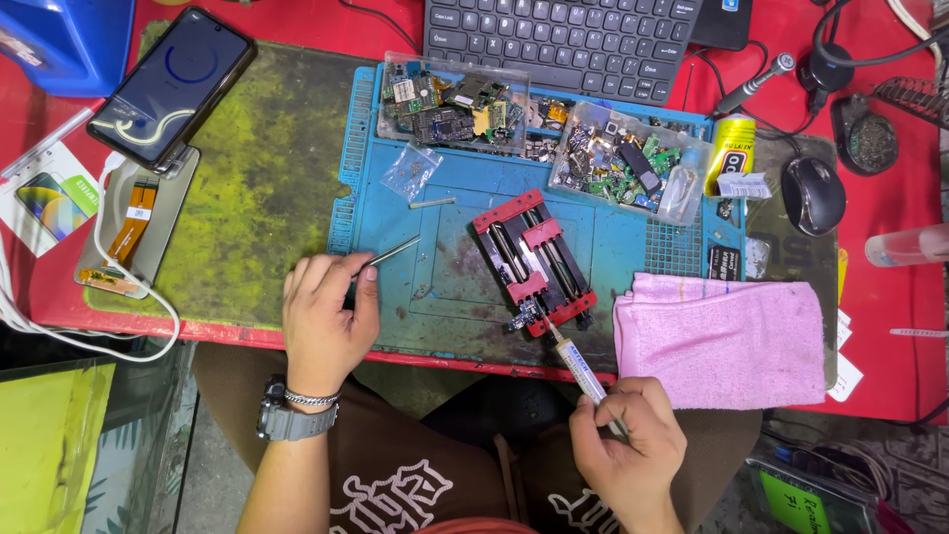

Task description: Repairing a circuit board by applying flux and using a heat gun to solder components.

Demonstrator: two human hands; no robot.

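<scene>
- The left hand (324, 321) is resting on the front edge of the blue work mat (390, 213), fingers curled in, pinching a pair of metal tweezers (390, 251) whose tips are pointing up and to the right over the mat.
- The right hand (628, 440) is closing around the back end of a small syringe (578, 368), gripping it between thumb and fingers just off the front of the table.
- The syringe is slanting up and to the left, and its tip is sitting at or just beside a small circuit board (521, 318) at the lower end of the clamp; whether it is touching cannot be told.
- The red and black clamp (532, 262) is lying at an angle in the middle of the mat, holding the small board at its near corner.
- A pink cloth (727, 341) is lying folded just to the right of the clamp, near the right hand.
- Two clear trays of electronic scraps (623, 158) are sitting along the back of the mat, below a black keyboard (563, 40).
- A phone (173, 84) with its screen lit is leaning at the far left, well apart from both hands.
- A black mouse (813, 195) is sitting to the right of the mat.
</scene>
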